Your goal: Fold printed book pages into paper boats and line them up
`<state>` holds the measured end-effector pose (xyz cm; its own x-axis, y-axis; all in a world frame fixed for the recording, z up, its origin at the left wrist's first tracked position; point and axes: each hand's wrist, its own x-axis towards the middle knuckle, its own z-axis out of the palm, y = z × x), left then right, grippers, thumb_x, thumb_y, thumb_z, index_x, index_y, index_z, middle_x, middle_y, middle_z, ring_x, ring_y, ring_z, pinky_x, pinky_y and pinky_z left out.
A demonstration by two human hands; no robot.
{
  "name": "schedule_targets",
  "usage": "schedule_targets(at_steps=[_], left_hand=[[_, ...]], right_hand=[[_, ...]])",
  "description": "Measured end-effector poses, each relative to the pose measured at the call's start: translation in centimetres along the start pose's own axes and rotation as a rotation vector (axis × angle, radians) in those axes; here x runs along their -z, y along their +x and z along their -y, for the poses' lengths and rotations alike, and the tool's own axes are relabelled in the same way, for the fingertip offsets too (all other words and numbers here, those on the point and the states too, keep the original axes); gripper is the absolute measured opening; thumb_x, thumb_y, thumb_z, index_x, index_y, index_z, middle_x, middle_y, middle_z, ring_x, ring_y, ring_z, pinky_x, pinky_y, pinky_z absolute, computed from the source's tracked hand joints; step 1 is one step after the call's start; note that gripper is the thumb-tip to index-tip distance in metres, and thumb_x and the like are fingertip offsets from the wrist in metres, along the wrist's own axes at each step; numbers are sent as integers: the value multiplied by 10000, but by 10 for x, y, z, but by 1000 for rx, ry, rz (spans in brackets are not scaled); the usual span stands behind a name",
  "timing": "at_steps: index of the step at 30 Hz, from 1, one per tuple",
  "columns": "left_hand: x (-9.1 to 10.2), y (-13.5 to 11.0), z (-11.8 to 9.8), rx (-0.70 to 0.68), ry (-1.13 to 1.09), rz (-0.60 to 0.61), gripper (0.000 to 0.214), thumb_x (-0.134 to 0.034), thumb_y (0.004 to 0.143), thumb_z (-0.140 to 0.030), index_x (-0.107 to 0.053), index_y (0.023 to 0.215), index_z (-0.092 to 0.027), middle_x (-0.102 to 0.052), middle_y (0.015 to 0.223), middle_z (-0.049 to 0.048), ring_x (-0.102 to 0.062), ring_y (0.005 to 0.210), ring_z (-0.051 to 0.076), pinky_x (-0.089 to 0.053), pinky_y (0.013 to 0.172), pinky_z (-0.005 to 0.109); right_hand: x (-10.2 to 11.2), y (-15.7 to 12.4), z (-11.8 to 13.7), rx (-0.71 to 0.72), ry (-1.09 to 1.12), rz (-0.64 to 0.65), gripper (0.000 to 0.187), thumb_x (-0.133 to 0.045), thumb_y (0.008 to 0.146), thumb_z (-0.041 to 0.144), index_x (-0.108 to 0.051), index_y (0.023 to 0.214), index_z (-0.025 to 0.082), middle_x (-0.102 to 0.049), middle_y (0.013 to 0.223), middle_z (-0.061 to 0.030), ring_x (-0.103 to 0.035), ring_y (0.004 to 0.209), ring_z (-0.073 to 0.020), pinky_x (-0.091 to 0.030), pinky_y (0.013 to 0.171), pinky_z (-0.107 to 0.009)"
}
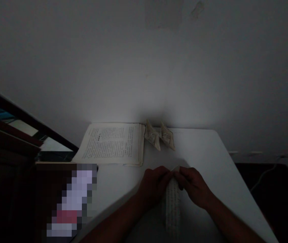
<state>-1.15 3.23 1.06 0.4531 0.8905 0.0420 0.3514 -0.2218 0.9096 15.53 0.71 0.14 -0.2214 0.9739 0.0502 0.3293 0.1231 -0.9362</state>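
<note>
The left hand [155, 184] and the right hand [193, 185] met over the near part of the table [197, 146], fingers curled and nearly closed, both pinching the top end of a strip [172, 206]. The strip was printed paper, long, narrow and flat, with straight sides and rows of small characters running down it; a pale folded corner poked up between the fingertips. Its lower end ran toward the near edge of the view, where it sank into shadow. Beyond the hands, near the wall [108, 60], two boats [152, 137] of creased printed paper stood side by side, each drawn out to sharp points. Just left of them lay a stack [111, 145] of thin printed sheets, its right edge layered and uneven. The tabletop looked smooth, white and matt, with a rounded far corner.
</note>
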Motion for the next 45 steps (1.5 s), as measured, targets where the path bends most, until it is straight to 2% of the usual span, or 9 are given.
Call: schedule_targets(at_steps=[6, 12, 19, 21, 25, 27, 33, 40, 45], left_hand=[[0, 0, 1, 127, -152, -9, 329, -483, 852, -361, -628, 668, -130, -528, 554, -24, -459, 524, 90, -339, 492, 184], [0, 0, -1, 96, -109, -76, 329, -487, 851, -365, -624, 661, -133, -534, 552, -17, -461, 527, 95, -337, 505, 196], [0, 2, -1, 112, -90, -1, 359, -464, 851, -371, -537, 587, -138, -411, 504, -47, -373, 491, 81, -274, 465, 195], [0, 1, -1, 110, -73, -19, 355, -459, 855, -373, -535, 597, -140, -412, 503, -47, -379, 490, 81, -270, 464, 196], [1, 0, -1, 102, -79, -57, 340, -458, 857, -359, -514, 598, -146, -434, 520, -42, -404, 511, 87, -291, 488, 200], [1, 1, 0, 100, -105, -49, 347, -455, 858, -375, -486, 595, -151, -412, 533, -45, -391, 522, 87, -292, 495, 201], [-2, 0, 3, 112, -175, 121, 397, -404, 875, -455, -408, 602, -167, -339, 544, -55, -325, 497, 79, -248, 449, 200], [0, 0, 2, 70, -108, 34, 397, -444, 871, -390, -375, 552, -164, -324, 529, -57, -315, 507, 75, -241, 466, 202], [0, 0, 1, 70, -101, 14, 399, -454, 861, -389, -368, 544, -163, -318, 515, -57, -307, 507, 77, -233, 469, 208]], right_hand=[[-1, -1, -1, -30, 56, -102, 345, -410, 904, 390, -462, 630, 188, -389, 530, 56, -385, 484, -93, -309, 460, -214], [-2, -1, 1, 8, 26, 23, 322, -452, 881, 388, -473, 629, 188, -399, 524, 56, -391, 484, -94, -311, 465, -215], [-2, -1, -1, -55, 59, -109, 365, -436, 875, 457, -482, 633, 187, -392, 526, 46, -383, 476, -103, -325, 446, -222], [-2, 0, -1, -52, 67, -74, 367, -454, 864, 462, -486, 627, 184, -406, 530, 42, -401, 485, -105, -335, 451, -219], [-2, 0, 3, 7, 8, 85, 362, -470, 858, 458, -515, 632, 179, -427, 526, 42, -413, 480, -100, -330, 457, -215], [-2, 0, 4, 25, -35, 105, 376, -459, 869, 445, -508, 608, 180, -429, 505, 47, -404, 457, -91, -323, 452, -210], [-1, -3, -4, -12, -51, -91, 395, -452, 874, 442, -483, 578, 183, -430, 489, 40, -415, 449, -96, -331, 433, -208], [-1, -2, -2, 16, -7, 12, 411, -426, 884, 436, -478, 561, 186, -451, 475, 39, -424, 438, -92, -334, 435, -205], [-2, -2, 4, 60, -120, -33, 420, -414, 897, 395, -443, 532, 190, -404, 454, 50, -391, 417, -84, -297, 430, -210]])
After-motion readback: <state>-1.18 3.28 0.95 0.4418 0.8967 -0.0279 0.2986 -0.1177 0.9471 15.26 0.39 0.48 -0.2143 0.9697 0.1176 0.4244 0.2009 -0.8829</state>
